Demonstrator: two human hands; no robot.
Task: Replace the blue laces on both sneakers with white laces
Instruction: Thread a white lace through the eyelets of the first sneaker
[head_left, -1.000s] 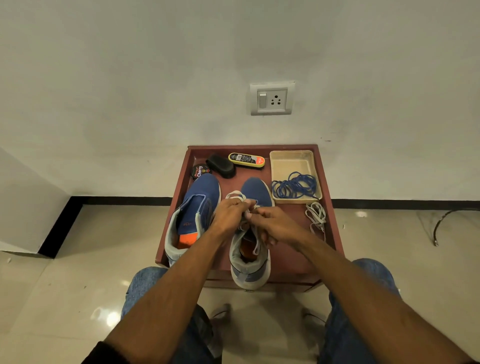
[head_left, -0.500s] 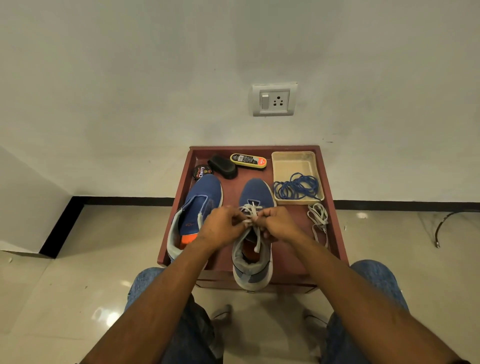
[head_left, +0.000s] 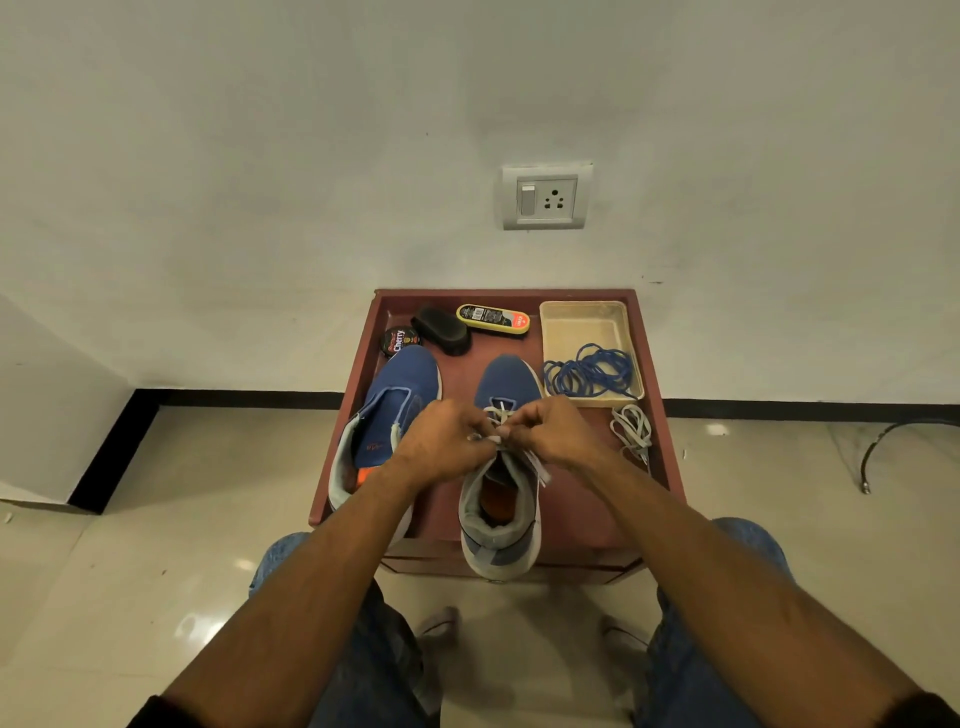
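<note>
Bench (head_left: 597, 514), low and reddish, against the wall. Two blue sneakers on top: left sneaker (head_left: 395, 400) unlaced, right sneaker (head_left: 506, 387) mid-lacing. Cream tray (head_left: 584, 325) at back right, blue laces (head_left: 589, 371) coiled inside. Left hand (head_left: 441, 449) and right hand (head_left: 558, 434) over the right sneaker, fingers pinching the white lace (head_left: 501, 418). Spare white lace (head_left: 631, 428) bundled just beside the tray.

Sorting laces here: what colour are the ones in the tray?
Blue; the laces lie coiled in the beige tray, clearest in the head view.
</note>
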